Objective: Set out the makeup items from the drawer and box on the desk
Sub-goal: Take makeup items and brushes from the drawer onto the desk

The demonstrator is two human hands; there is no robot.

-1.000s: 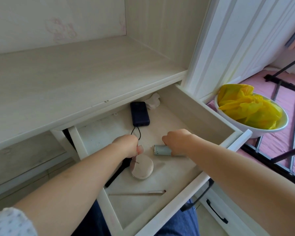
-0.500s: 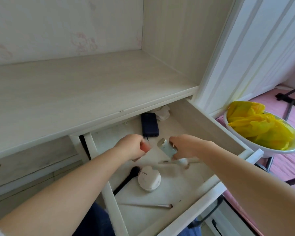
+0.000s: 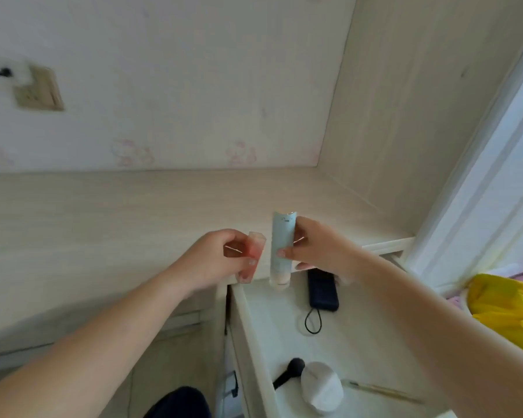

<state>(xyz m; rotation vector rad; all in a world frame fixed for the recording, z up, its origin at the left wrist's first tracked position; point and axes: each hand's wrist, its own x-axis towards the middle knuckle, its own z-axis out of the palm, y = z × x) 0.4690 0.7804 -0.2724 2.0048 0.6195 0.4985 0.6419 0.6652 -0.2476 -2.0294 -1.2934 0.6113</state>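
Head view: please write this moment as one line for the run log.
left hand: holds pink tube | right hand: holds pale blue tube | both above desk edge | drawer: open, compact inside

Pale wallpapered corner in soft daylight

Wall socket (image 3: 38, 89) at ten o'clock; wood-grain side panel (image 3: 405, 101) at one; white frame (image 3: 480, 176) at three.

- Both bare forearms reach forward from the lower corners and converge toward the centre.
- The left hand (image 3: 216, 257), knuckles up, has thumb and fingers curled round a small pink tube (image 3: 252, 257).
- The right hand (image 3: 317, 251), just beside it and slightly higher, pinches a pale blue tube (image 3: 281, 241), held upright.
- The two hands are close together, not touching.
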